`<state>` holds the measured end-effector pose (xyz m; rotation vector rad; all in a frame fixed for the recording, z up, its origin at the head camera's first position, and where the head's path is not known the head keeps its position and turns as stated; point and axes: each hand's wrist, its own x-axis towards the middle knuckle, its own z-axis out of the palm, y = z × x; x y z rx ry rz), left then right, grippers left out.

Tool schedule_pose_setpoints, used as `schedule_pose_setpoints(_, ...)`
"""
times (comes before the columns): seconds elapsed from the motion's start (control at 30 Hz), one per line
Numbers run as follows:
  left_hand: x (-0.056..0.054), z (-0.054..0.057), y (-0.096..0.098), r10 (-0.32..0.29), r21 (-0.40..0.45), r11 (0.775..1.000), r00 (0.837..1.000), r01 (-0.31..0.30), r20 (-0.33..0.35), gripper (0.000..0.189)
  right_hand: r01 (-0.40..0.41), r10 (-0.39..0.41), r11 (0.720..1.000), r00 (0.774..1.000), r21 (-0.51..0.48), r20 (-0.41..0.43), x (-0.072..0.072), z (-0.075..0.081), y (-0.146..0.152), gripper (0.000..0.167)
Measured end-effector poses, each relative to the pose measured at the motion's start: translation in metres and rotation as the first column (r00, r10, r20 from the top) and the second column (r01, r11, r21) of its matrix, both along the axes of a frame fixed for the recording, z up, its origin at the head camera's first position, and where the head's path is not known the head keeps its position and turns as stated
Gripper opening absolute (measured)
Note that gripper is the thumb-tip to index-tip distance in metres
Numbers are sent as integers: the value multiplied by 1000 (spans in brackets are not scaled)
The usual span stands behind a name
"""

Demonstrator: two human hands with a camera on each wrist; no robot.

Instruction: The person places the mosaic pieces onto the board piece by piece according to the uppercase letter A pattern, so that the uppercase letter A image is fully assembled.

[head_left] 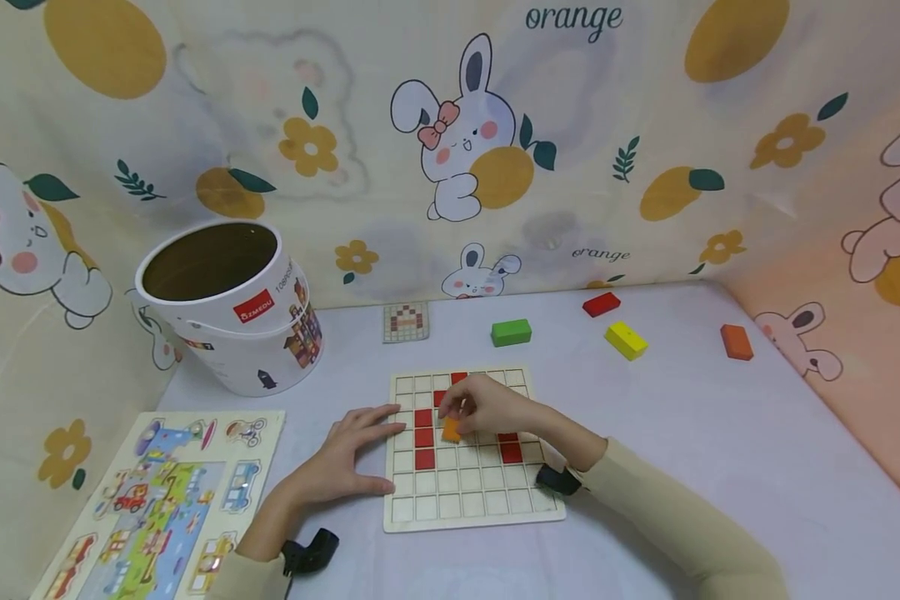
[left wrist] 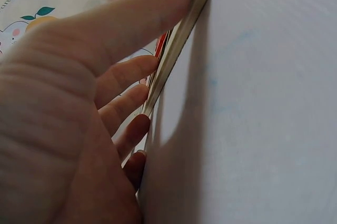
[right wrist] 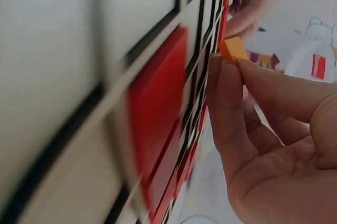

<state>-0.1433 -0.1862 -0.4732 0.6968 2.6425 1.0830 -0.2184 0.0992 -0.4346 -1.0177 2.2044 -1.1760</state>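
A cream grid board (head_left: 472, 504) lies on the table with several red square tiles (head_left: 424, 438) set in its cells. My right hand (head_left: 495, 405) is over the board, pinching a small orange tile (head_left: 451, 430) between thumb and fingertips. In the right wrist view the orange tile (right wrist: 233, 50) sticks out past those fingertips, close to the board's face. Along the board's left edge, my left hand (head_left: 345, 454) rests with fingers extended and spread. Its thumb (left wrist: 131, 21) touches the edge in the left wrist view. My right hand covers part of the board's upper middle.
A white bucket (head_left: 225, 333) stands at the back left, with a picture puzzle board (head_left: 266, 442) before it. Behind the grid board are a small pattern card (head_left: 406, 322) and a green block (head_left: 511, 332). Red (head_left: 602, 304), yellow (head_left: 626, 340) and orange (head_left: 737, 342) blocks lie further right.
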Motion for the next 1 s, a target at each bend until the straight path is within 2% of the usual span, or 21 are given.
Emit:
schedule_pose_setpoints(0.2, 0, -1, 0, -8, 1, 1000, 1000, 8, -14, 80, 12, -11, 999, 999, 35, -34, 4, 2, -16, 15)
schedule_pose_setpoints(0.37, 1, -2, 0, 0, 1, 1000, 1000, 0, -14, 79, 19, -15, 998, 997, 57, -75, 7, 1, -15, 14)
schedule_pose_setpoints(0.57, 0, -2, 0, 0, -2, 1000, 1000, 0, -13, 80, 29, -6, 988, 988, 150, -152, 9, 0, -15, 18)
schedule_pose_setpoints(0.67, 0, -3, -1, -1, 1, 1000, 1000, 1, -15, 80, 48, -19, 985, 984, 163, -175, 11, 2, -14, 19)
schedule_pose_setpoints(0.83, -1, -4, -1, -5, 0, 1000, 1000, 5, -20, 80, 115, -85, 984, 975, 138, -204, 13, 13, -1, 21)
schedule_pose_setpoints(1.0, -1, -4, -1, -8, 6, 1000, 1000, 9, -24, 80, 228, -213, 970, 964, 86, -159, 11, 20, 43, 22)
